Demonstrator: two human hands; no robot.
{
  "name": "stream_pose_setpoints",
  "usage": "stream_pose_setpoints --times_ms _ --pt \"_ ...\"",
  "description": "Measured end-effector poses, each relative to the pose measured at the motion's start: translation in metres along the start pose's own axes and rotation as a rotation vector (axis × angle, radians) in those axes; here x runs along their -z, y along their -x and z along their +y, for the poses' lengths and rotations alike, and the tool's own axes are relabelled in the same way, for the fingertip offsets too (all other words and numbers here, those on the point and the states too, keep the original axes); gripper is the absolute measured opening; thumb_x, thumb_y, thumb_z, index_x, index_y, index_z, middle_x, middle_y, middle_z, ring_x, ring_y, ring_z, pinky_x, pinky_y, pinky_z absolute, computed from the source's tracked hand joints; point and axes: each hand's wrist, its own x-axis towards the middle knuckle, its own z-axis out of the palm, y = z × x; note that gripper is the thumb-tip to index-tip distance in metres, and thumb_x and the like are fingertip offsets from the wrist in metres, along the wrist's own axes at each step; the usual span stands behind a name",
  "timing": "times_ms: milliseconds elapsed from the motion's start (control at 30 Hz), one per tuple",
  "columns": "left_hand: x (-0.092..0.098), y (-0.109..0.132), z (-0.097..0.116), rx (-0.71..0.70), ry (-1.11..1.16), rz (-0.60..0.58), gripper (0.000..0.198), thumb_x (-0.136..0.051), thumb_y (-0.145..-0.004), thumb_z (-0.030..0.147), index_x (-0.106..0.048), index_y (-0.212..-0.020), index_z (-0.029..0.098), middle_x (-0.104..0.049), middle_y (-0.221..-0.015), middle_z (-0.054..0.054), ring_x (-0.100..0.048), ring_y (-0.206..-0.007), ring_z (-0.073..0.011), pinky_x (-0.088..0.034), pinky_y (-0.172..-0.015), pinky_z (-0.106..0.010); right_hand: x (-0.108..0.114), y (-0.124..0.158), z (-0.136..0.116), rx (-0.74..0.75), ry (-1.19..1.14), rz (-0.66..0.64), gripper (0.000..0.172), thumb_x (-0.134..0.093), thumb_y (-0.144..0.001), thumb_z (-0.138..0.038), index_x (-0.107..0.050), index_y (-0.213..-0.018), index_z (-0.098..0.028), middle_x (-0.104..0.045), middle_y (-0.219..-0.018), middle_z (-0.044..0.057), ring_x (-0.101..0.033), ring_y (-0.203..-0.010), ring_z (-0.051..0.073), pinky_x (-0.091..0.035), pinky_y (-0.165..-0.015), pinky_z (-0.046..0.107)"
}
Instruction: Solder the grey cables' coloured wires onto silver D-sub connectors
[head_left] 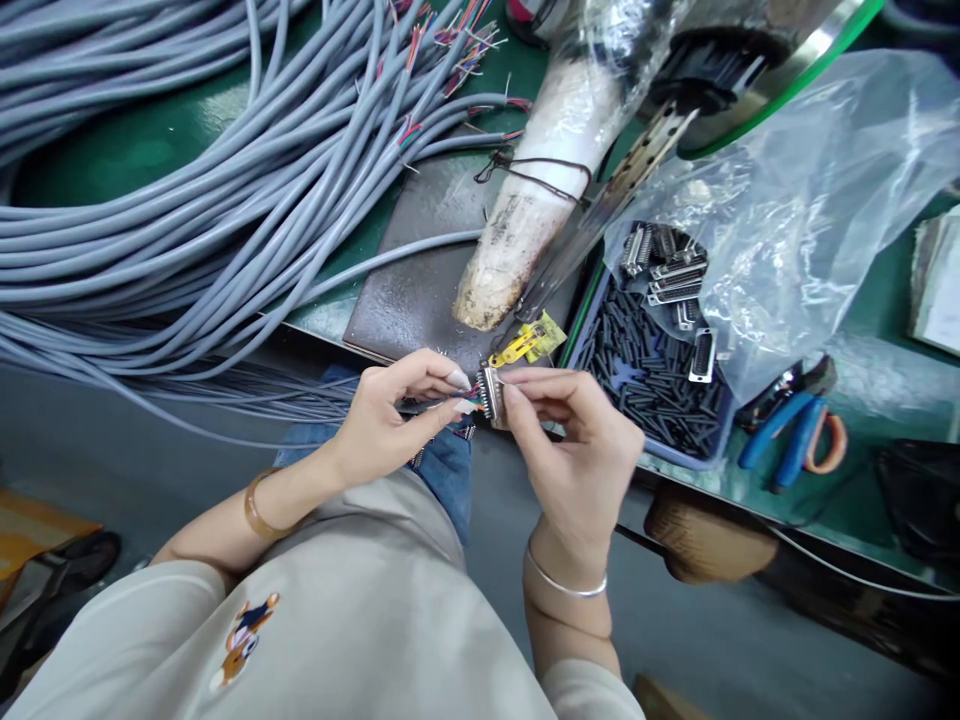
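Near the bench's front edge, my right hand [574, 430] pinches a metal multi-pin connector [493, 396] between thumb and fingers, its pins facing left. My left hand [397, 410] is closed on thin coloured wires [474, 398] at the end of a grey cable, right beside those pins. Whether the wires touch the pins is too small to tell. Just above the connector is a yellow clip-like piece [517, 345], close to the tip of a white wrapped tube [517, 210].
Grey cables [225, 220] cover the bench's left. A blue tray [701, 462] holds black sleeves and connectors [679, 275], partly under a clear plastic bag [810, 220]. Blue-handled pliers [799, 440] lie to its right. A dark plate [405, 290] lies beneath the tube.
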Motion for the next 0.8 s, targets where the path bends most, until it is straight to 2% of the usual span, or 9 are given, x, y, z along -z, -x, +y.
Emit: stream_pose_setpoints --times_ms 100,233,300,433,533,600,667,733,800 --pt "0.001 0.003 0.003 -0.014 -0.032 -0.016 0.01 -0.076 -0.089 0.02 -0.068 -0.094 0.017 -0.076 -0.082 -0.001 -0.076 -0.073 -0.0116 -0.061 -0.071 -0.018 0.009 0.003 -0.009 0.113 0.129 0.068 0.011 -0.07 -0.092 -0.011 -0.069 -0.091 -0.023 -0.068 -0.084 -0.002 -0.063 -0.071 0.009 -0.053 -0.059 0.021" --pt "0.001 0.007 0.002 -0.092 -0.032 -0.046 0.009 -0.074 -0.09 0.015 -0.068 -0.096 0.018 -0.075 -0.083 0.0 -0.076 -0.071 -0.0103 -0.061 -0.071 -0.017 0.011 0.006 -0.016 0.179 0.24 -0.071 0.016 -0.072 -0.091 -0.012 -0.072 -0.103 -0.025 -0.069 -0.087 -0.002 -0.064 -0.074 0.01 -0.053 -0.063 0.022" --pt "0.001 0.009 -0.001 -0.114 -0.024 -0.052 0.01 -0.074 -0.09 0.015 -0.069 -0.098 0.018 -0.075 -0.083 0.0 -0.076 -0.07 -0.0103 -0.061 -0.071 -0.017 0.009 0.005 -0.016 0.191 0.258 -0.127 0.013 -0.071 -0.093 -0.014 -0.07 -0.101 -0.024 -0.07 -0.087 -0.002 -0.065 -0.073 0.01 -0.053 -0.064 0.023" --pt "0.001 0.011 -0.002 -0.063 -0.005 -0.053 0.008 -0.074 -0.091 0.022 -0.072 -0.097 0.018 -0.077 -0.084 -0.002 -0.076 -0.069 -0.0121 -0.063 -0.071 -0.02 0.005 0.004 -0.014 0.205 0.277 -0.187 0.009 -0.066 -0.096 -0.014 -0.064 -0.093 -0.022 -0.067 -0.084 -0.002 -0.063 -0.07 0.01 -0.053 -0.063 0.023" --pt "-0.002 0.009 0.003 0.008 0.048 -0.031 0.012 -0.076 -0.09 0.029 -0.074 -0.092 0.017 -0.077 -0.08 -0.003 -0.073 -0.065 -0.0124 -0.063 -0.065 -0.021 0.0 0.006 -0.013 0.266 0.328 -0.15 0.009 -0.063 -0.097 -0.015 -0.062 -0.092 -0.023 -0.067 -0.083 -0.001 -0.064 -0.072 0.011 -0.052 -0.063 0.023" --pt "-0.006 0.006 0.008 0.043 0.125 -0.002 0.017 -0.078 -0.088 0.033 -0.074 -0.087 0.016 -0.075 -0.076 -0.003 -0.07 -0.06 -0.0112 -0.061 -0.06 -0.021 -0.004 0.009 -0.011 0.316 0.36 -0.073 0.009 -0.063 -0.097 -0.015 -0.062 -0.095 -0.023 -0.07 -0.087 0.0 -0.067 -0.076 0.012 -0.053 -0.063 0.023" --pt "-0.01 0.003 0.013 0.076 0.201 0.032 0.022 -0.082 -0.084 0.035 -0.072 -0.082 0.015 -0.073 -0.076 -0.003 -0.067 -0.058 -0.0097 -0.059 -0.056 -0.019 -0.008 0.012 -0.01 0.321 0.368 0.075 0.01 -0.065 -0.095 -0.015 -0.064 -0.097 -0.025 -0.072 -0.085 -0.001 -0.069 -0.07 0.012 -0.052 -0.057 0.023" --pt "-0.011 -0.001 0.014 0.119 0.261 0.064 0.025 -0.085 -0.081 0.035 -0.069 -0.079 0.015 -0.071 -0.075 -0.002 -0.065 -0.056 -0.0085 -0.058 -0.054 -0.018 -0.008 0.013 -0.01 0.313 0.315 0.371 0.009 -0.068 -0.094 -0.019 -0.068 -0.097 -0.027 -0.068 -0.075 -0.004 -0.063 -0.054 0.011 -0.044 -0.044 0.024" --pt "-0.009 -0.004 0.012 0.177 0.3 0.09 0.027 -0.085 -0.079 0.033 -0.066 -0.079 0.015 -0.068 -0.072 0.0 -0.065 -0.054 -0.0076 -0.056 -0.052 -0.017 -0.004 0.014 -0.01 0.327 0.191 0.674 0.006 -0.071 -0.093 -0.025 -0.071 -0.098 -0.028 -0.066 -0.075 -0.004 -0.052 -0.041 0.007 -0.035 -0.035 0.026"
